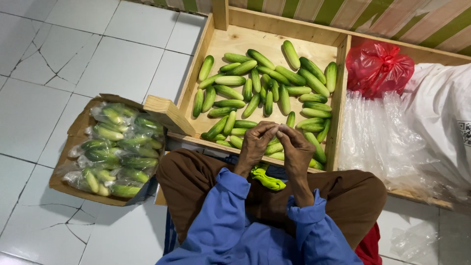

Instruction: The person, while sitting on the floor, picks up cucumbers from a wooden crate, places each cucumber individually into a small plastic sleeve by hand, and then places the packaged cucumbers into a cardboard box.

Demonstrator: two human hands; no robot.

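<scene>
Watched feed: left hand (254, 142) and right hand (296, 145) were together, fingertips pinching something too small to tell, just above loose cucumbers (265, 86) in wooden crate (338, 105). Looked like mid-bagging to me. Bagged cucumbers (115, 149) sat in cardboard box (73, 130) on floor, left side. Next grab needs a free hand, I guess.

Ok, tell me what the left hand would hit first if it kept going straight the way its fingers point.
The left hand points up and right toward the right hand, so it would likely meet those fingers first; beyond lie the loose cucumbers in the wooden crate. Depth is unclear.
</scene>
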